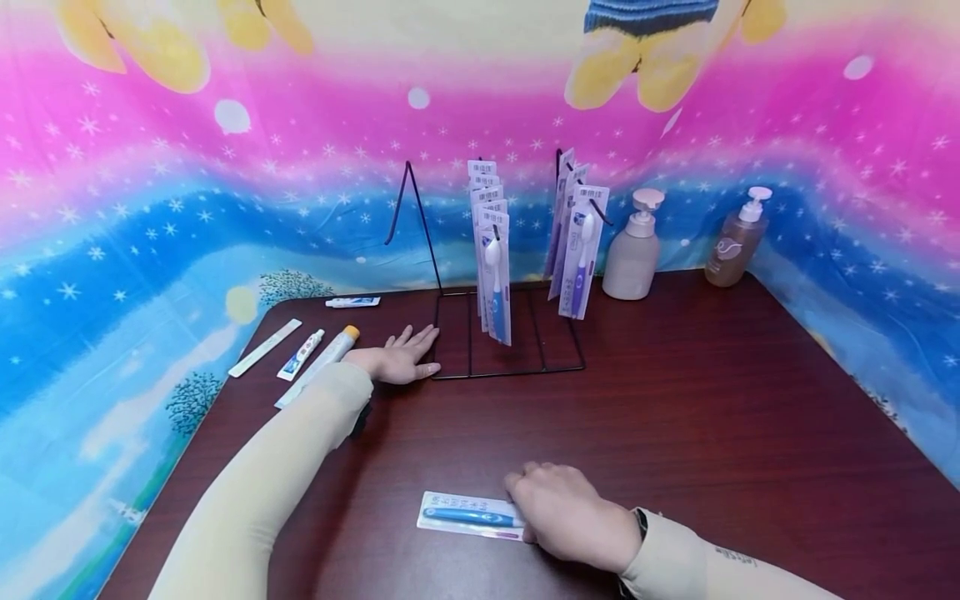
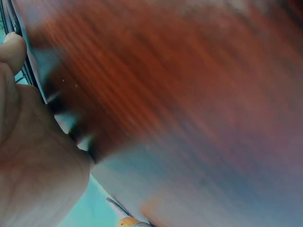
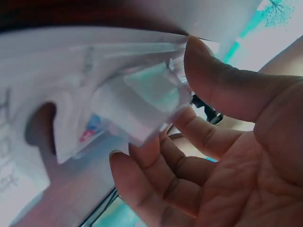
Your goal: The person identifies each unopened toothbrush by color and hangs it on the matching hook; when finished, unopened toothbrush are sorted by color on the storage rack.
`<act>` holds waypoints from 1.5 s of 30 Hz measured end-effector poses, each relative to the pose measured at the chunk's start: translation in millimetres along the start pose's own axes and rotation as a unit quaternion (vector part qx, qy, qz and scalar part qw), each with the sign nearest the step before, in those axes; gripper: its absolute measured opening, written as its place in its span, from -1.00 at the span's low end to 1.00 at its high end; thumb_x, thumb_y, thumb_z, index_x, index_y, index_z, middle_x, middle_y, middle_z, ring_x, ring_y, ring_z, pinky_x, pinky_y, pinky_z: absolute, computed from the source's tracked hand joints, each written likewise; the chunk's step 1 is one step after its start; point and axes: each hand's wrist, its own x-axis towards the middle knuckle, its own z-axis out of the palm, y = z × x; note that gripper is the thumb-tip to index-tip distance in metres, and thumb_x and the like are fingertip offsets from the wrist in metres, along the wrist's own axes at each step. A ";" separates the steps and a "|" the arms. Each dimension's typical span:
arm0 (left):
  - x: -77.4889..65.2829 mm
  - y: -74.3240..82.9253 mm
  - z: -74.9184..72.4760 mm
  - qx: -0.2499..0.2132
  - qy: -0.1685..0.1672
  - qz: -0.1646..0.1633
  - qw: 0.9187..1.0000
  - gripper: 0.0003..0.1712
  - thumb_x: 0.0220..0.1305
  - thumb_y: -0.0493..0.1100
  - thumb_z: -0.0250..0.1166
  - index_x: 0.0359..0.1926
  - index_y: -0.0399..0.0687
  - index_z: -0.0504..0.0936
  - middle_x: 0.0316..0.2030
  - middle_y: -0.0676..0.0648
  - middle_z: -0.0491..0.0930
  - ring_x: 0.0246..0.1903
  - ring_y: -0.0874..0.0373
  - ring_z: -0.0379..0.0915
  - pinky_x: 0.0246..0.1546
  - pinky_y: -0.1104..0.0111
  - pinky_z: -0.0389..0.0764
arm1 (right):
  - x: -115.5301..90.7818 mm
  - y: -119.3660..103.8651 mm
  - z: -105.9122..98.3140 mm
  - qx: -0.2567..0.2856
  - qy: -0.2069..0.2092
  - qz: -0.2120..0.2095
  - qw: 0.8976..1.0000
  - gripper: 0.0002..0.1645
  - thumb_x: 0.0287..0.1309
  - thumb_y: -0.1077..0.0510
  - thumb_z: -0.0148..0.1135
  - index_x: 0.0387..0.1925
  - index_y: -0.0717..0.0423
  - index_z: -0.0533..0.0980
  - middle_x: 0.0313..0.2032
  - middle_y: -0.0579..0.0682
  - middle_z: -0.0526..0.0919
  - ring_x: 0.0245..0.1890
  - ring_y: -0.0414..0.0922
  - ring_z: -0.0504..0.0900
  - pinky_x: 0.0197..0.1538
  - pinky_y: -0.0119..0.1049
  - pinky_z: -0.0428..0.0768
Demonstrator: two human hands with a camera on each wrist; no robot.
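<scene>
My right hand (image 1: 566,510) is low over the front of the table, pinching one end of a packaged toothbrush (image 1: 467,516) with a blue handle. In the right wrist view, the thumb (image 3: 213,85) and fingers are on both sides of the clear plastic pack (image 3: 137,101), beside the hole in its card. Fingers spread, my left hand (image 1: 397,360) rests by the left front corner of a black wire display rack (image 1: 506,374). Several packaged toothbrushes with blue handles (image 1: 497,287) hang on its middle hook. Others with purple handles (image 1: 580,262) hang on the right hook.
Left of the rack lie a yellow-capped tube (image 1: 318,367), a small toothpaste tube (image 1: 301,355), a narrow white packet (image 1: 266,348) and another toothpaste tube (image 1: 352,302). A grey pump bottle (image 1: 632,258) and a brown pump bottle (image 1: 731,250) stand back right, before a patterned cloth.
</scene>
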 end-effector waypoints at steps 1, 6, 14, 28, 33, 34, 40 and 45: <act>0.1 -0.5 0.2 -0.001 0.000 0.000 1.000 -0.12 0.34 0.29 -0.18 0.44 0.01 -0.34 0.42 -0.06 -0.41 0.35 -0.17 -0.55 0.25 -0.09 -0.29 | -0.4 2.3 -0.6 0.002 -0.007 0.004 1.000 -0.56 -0.46 0.09 0.53 -0.54 -0.02 0.40 -0.59 -0.13 0.39 -0.55 -0.14 0.46 -0.52 -0.25 0.45; 0.9 -2.5 0.0 -0.004 -0.002 0.000 1.000 -0.11 0.34 0.30 -0.18 0.44 0.02 -0.35 0.42 -0.05 -0.42 0.35 -0.16 -0.56 0.25 -0.09 -0.30 | -2.2 12.7 -5.8 0.030 -0.051 0.024 0.998 -0.51 -0.42 0.09 0.54 -0.49 -0.05 0.34 -0.54 -0.16 0.34 -0.50 -0.14 0.41 -0.45 -0.24 0.44; 1.9 -2.8 -4.5 0.001 -0.001 -0.004 1.000 -0.11 0.33 0.30 -0.17 0.44 0.03 -0.37 0.42 -0.03 -0.44 0.35 -0.14 -0.59 0.25 -0.08 -0.34 | -0.1 37.7 -18.0 0.118 0.007 0.055 0.992 -0.64 -0.20 0.17 0.44 -0.40 -0.08 0.40 -0.61 -0.26 0.42 -0.62 -0.23 0.42 -0.60 -0.26 0.38; 1.6 -1.0 -6.1 -0.002 -0.003 -0.005 1.000 -0.11 0.33 0.30 -0.18 0.44 0.02 -0.36 0.42 -0.04 -0.44 0.35 -0.15 -0.60 0.25 -0.10 -0.33 | -2.5 70.7 -53.5 0.214 -0.014 0.131 0.968 -0.80 0.14 0.02 0.22 -0.26 -0.04 0.41 -0.68 -0.21 0.49 -0.73 -0.29 0.46 -0.64 -0.33 0.42; 1.1 -2.6 -2.7 -0.003 -0.002 0.001 1.000 -0.11 0.33 0.30 -0.17 0.44 0.01 -0.36 0.42 -0.05 -0.43 0.35 -0.17 -0.58 0.24 -0.10 -0.34 | -5.6 77.3 -62.4 0.203 -0.054 0.093 0.973 -0.61 -0.01 0.22 0.21 -0.13 -0.10 0.32 -0.53 -0.17 0.47 -0.60 -0.24 0.42 -0.52 -0.32 0.41; 1.3 -2.9 -2.2 -0.003 -0.001 0.003 1.000 -0.10 0.33 0.30 -0.17 0.44 0.00 -0.35 0.42 -0.06 -0.43 0.35 -0.17 -0.58 0.24 -0.10 -0.34 | -6.4 78.9 -64.4 0.198 -0.063 0.081 0.975 -0.57 -0.07 0.24 0.21 -0.14 -0.12 0.32 -0.52 -0.18 0.46 -0.58 -0.24 0.40 -0.51 -0.32 0.40; 0.8 -2.3 -1.1 -0.007 -0.001 0.002 1.000 -0.11 0.33 0.29 -0.16 0.44 0.02 -0.34 0.42 -0.05 -0.42 0.35 -0.17 -0.57 0.25 -0.09 -0.34 | -7.1 82.9 -71.5 0.148 -0.082 0.041 0.985 -0.73 -0.08 0.20 0.28 -0.28 -0.09 0.44 -0.57 -0.24 0.43 -0.59 -0.24 0.38 -0.50 -0.33 0.39; 1.1 -2.5 -0.4 -0.004 -0.005 -0.001 1.000 -0.11 0.34 0.29 -0.17 0.44 0.00 -0.35 0.42 -0.05 -0.42 0.35 -0.17 -0.57 0.25 -0.08 -0.32 | -6.3 81.1 -75.0 0.089 -0.078 0.063 0.991 -0.79 0.00 0.04 0.32 -0.32 -0.03 0.48 -0.55 -0.24 0.46 -0.61 -0.26 0.39 -0.52 -0.33 0.39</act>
